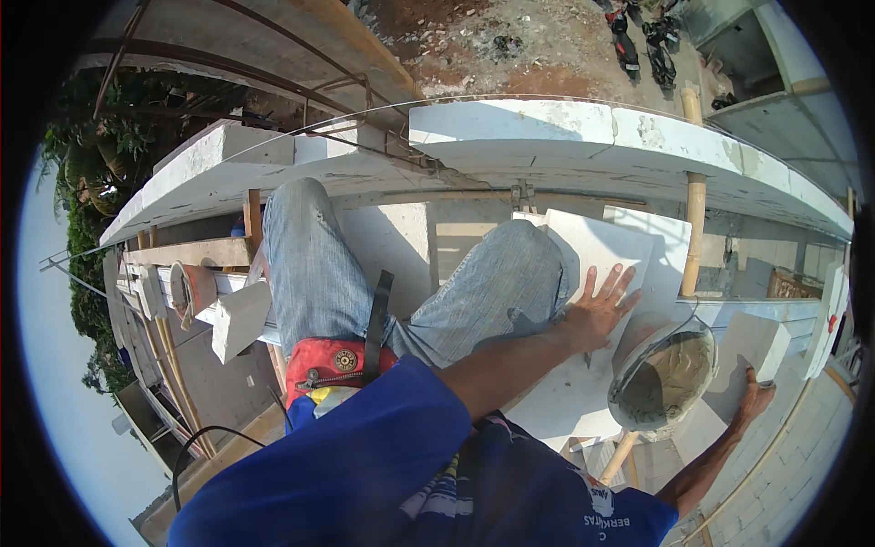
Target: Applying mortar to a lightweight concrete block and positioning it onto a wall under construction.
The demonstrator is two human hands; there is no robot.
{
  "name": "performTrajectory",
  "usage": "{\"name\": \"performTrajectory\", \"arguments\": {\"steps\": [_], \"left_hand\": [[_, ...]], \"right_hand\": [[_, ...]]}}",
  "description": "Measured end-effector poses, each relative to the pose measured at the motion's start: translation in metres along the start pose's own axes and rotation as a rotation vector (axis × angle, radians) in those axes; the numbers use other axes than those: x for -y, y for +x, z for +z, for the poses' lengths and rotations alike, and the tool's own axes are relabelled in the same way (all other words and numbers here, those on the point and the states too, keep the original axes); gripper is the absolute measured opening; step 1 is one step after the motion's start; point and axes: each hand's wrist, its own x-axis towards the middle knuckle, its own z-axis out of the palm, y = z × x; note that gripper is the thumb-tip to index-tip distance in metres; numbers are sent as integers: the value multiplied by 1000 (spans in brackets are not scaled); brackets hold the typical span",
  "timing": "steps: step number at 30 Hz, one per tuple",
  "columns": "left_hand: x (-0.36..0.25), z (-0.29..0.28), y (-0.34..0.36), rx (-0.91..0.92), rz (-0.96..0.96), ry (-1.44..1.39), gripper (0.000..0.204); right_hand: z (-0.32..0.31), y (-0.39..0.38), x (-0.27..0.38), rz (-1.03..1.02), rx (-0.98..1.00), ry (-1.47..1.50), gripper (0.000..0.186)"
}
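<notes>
I sit in jeans with a red pouch (319,360) at my waist. My left hand (597,305) reaches across to the right, fingers spread on a white block slab (565,415) beside my knee. At the right, my right hand (755,397) grips the edge of a light grey block (761,351), partly in shadow. Between my hands is a bucket (663,378) of wet grey mortar with a wire handle, close to the block in my right hand.
A white block wall (510,123) spans ahead, crossed by a thin line. A bamboo pole (693,246) rises at the right. At the left are another bucket (191,287), a loose block (237,319) and drops to lower levels. Motorbikes (658,55) stand on the ground below.
</notes>
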Motion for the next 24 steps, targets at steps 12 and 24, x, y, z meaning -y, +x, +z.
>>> {"name": "performTrajectory", "arguments": {"steps": [12, 24], "left_hand": [[10, 25, 2, -230, -8, 13, 92], [-23, -10, -32, -185, 64, -213, 53]], "right_hand": [[-217, -111, 213, -8, -204, 437, 78], [-245, -210, 356, -269, 20, 598, 76]]}}
